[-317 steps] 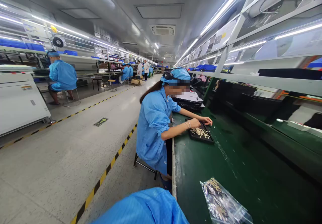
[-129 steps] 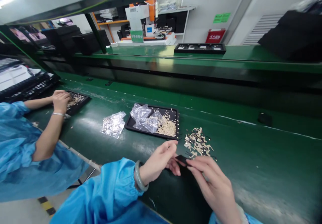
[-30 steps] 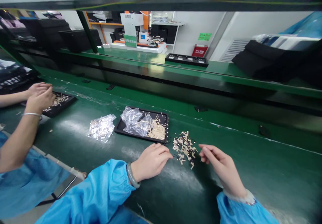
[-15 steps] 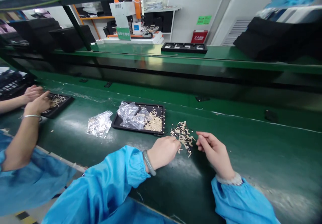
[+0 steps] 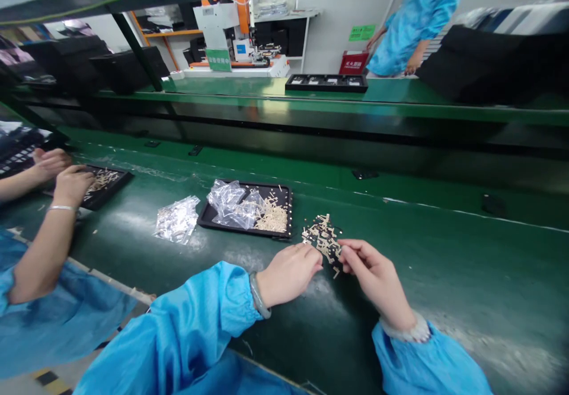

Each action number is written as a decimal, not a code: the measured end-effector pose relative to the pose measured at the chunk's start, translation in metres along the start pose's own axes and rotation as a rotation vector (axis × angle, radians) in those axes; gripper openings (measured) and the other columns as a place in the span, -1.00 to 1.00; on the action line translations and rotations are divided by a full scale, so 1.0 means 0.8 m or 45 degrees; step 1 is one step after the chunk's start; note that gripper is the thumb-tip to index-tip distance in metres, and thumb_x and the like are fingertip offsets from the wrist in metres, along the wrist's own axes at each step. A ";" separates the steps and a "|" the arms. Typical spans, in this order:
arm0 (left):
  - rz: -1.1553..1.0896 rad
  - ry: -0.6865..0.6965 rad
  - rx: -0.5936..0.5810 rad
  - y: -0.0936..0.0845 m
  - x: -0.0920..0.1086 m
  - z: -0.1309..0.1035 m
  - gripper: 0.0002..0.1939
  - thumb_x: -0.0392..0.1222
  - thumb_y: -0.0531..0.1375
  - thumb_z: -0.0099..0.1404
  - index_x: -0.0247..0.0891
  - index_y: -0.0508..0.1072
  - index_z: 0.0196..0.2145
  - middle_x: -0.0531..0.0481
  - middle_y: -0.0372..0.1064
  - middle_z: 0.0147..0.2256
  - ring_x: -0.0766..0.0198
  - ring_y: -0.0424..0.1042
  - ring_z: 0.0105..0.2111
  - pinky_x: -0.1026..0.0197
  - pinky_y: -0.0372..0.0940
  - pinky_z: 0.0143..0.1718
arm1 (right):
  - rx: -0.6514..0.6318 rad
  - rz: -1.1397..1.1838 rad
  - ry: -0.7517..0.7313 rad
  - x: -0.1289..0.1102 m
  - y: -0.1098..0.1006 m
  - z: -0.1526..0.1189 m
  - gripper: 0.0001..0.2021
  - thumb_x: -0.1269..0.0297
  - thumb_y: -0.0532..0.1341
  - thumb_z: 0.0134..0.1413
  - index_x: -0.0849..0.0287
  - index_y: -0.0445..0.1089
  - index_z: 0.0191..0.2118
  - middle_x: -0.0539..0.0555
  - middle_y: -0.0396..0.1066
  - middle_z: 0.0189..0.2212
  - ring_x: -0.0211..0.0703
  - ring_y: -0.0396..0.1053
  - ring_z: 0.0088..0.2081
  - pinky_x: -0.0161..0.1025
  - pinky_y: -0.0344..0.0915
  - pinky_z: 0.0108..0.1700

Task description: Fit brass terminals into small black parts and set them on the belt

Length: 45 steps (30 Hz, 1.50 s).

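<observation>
Both hands have closed in: left hand [image 5: 288,273] curled, right hand [image 5: 371,270] pinching at the loose pile of small tan parts [image 5: 323,236] on the green belt [image 5: 444,265], beside a black tray [image 5: 284,193] holding crumpled bags [image 5: 231,202].

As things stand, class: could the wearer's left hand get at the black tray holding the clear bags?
Probably yes. The left hand rests on the green belt just in front of the black tray, with nothing between them.
</observation>
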<state>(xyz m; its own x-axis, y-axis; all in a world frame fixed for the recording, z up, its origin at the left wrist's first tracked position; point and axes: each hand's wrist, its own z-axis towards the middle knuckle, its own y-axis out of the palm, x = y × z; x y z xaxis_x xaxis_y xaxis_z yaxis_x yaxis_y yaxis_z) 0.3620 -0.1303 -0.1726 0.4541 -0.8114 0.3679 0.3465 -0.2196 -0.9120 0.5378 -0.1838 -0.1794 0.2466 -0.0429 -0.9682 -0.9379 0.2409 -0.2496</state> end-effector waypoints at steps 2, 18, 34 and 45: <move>-0.191 -0.051 0.054 -0.014 -0.002 -0.002 -0.93 -0.30 0.00 0.35 -0.29 0.26 -0.29 0.01 0.31 -0.32 0.28 0.32 -0.30 0.25 0.25 -0.24 | -0.085 -0.016 -0.035 -0.006 0.011 -0.005 -0.71 0.07 0.16 0.06 0.18 0.39 -0.21 0.02 0.38 -0.53 -0.24 0.31 -0.55 -0.30 0.30 -0.48; -0.404 -0.007 0.203 -0.040 -0.015 -0.012 -0.91 -0.34 0.03 0.32 -0.29 0.28 -0.21 -0.04 0.36 -0.23 0.26 0.34 -0.23 0.23 0.27 -0.15 | -0.124 0.033 -0.043 -0.025 0.043 -0.008 -0.76 0.10 0.23 -0.01 0.18 0.44 -0.34 0.02 0.40 -0.57 -0.21 0.34 -0.53 -0.30 0.31 -0.47; -1.590 -0.594 0.388 -0.041 -0.032 -0.022 -0.72 -0.07 0.22 0.15 -0.37 0.45 -0.28 -0.06 0.37 -0.36 0.34 0.31 -0.42 0.31 0.23 -0.41 | -0.061 0.459 0.063 -0.056 0.090 0.004 -0.82 0.15 0.24 0.03 0.16 0.36 -0.40 -0.07 0.28 -0.63 -0.32 0.21 -0.55 -0.38 0.17 -0.47; -1.570 -0.492 0.585 -0.058 -0.047 -0.029 -0.76 -0.09 0.20 0.18 -0.37 0.40 -0.37 -0.02 0.31 -0.41 0.38 0.27 -0.46 0.35 0.22 -0.44 | -0.113 0.400 0.042 -0.073 0.117 0.022 -0.79 0.12 0.22 0.04 0.17 0.35 -0.43 -0.06 0.26 -0.63 -0.29 0.19 -0.55 -0.34 0.16 -0.45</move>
<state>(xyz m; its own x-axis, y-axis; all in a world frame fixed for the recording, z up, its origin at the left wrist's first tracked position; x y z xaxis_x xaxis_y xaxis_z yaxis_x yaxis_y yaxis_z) 0.3097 -0.1018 -0.1484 -0.1728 -0.0050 0.9849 0.8927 -0.4232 0.1545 0.4400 -0.1421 -0.1457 -0.0650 -0.0117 -0.9978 -0.9848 0.1619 0.0623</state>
